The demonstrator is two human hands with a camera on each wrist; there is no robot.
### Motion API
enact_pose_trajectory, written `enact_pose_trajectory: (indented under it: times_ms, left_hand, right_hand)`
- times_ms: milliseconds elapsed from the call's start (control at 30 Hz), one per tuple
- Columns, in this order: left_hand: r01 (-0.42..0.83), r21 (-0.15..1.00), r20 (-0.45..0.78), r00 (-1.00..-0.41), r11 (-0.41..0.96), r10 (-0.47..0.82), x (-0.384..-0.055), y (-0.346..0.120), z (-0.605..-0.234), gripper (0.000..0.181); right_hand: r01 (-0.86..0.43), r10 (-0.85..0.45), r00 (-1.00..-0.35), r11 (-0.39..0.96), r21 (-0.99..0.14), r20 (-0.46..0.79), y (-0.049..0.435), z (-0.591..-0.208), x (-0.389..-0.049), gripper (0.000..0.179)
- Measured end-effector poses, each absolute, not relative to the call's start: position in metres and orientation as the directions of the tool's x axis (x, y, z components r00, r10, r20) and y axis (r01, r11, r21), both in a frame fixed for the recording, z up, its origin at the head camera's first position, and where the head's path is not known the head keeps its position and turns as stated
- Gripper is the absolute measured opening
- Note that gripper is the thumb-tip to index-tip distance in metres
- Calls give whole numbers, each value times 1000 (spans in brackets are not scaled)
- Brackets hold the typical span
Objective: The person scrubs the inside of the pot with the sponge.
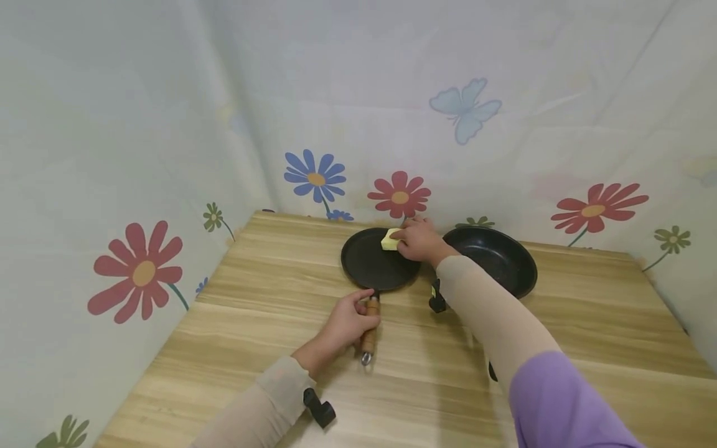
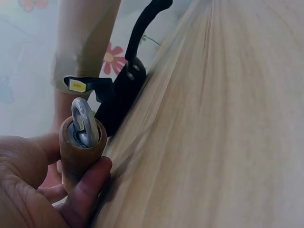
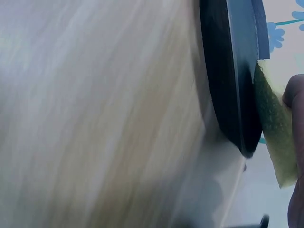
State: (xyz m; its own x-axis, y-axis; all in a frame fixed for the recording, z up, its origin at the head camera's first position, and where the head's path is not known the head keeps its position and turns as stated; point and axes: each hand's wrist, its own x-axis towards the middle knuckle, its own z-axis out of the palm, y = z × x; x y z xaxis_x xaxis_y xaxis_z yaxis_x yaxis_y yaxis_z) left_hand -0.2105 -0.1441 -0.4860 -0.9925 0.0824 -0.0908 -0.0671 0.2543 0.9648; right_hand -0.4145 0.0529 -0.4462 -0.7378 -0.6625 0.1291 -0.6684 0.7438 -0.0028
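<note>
A flat black griddle pan (image 1: 372,264) lies on the wooden table, its wooden handle (image 1: 370,330) pointing toward me. My left hand (image 1: 348,320) grips that handle; in the left wrist view the fingers (image 2: 88,190) curl round the wood below its metal hanging ring (image 2: 84,121). My right hand (image 1: 419,239) holds a pale yellow sponge (image 1: 390,240) against the pan's far right side. Seen from the right wrist, the sponge (image 3: 275,128) has a darker green face turned to the pan's rim (image 3: 244,118). Part of the sponge is hidden by the fingers.
A deeper black frying pan (image 1: 495,255) stands to the right, partly behind my right forearm; its handle end (image 1: 493,371) shows below the sleeve. A flower-printed cloth wall (image 1: 347,112) rises right behind the wooden table (image 1: 269,298).
</note>
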Motion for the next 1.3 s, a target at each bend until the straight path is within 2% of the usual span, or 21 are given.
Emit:
enact_pose_trajectory:
  times_ms: [233,433,533,867,1100,1300]
  left_hand:
    - [-106,959,-135,-986,262,94,-205,-138,-490,66]
    - [-55,955,-84,-993,293,85,-202,-132,-489,64]
    - [-40,945,-65,-996,325,68,-202,-131,-490,63]
    - [-1,923,-15,-999,384,34,-203,-131,-489,63]
    - [15,910,8,-1000,414,17,-205,-134,-490,64]
    - [-9,907,-21,-999,420,25,-206,-133,-489,65]
  right_hand:
    - [-670,-660,-742,739,-73,118,36,-455,-409,43]
    - [-642,-627,-766,756,-124,146,30,-457,-404,43]
    - [-641,-628,-767,757,-126,128,31,-455,-403,44]
    - [-604,-603,-795,797,2,67,43,-441,-407,42]
    - [-532,-528,-846,846,-41,72,45,-436,-393,39]
    - [-487,-482,-873,869,-80,80,43,-436,-391,41]
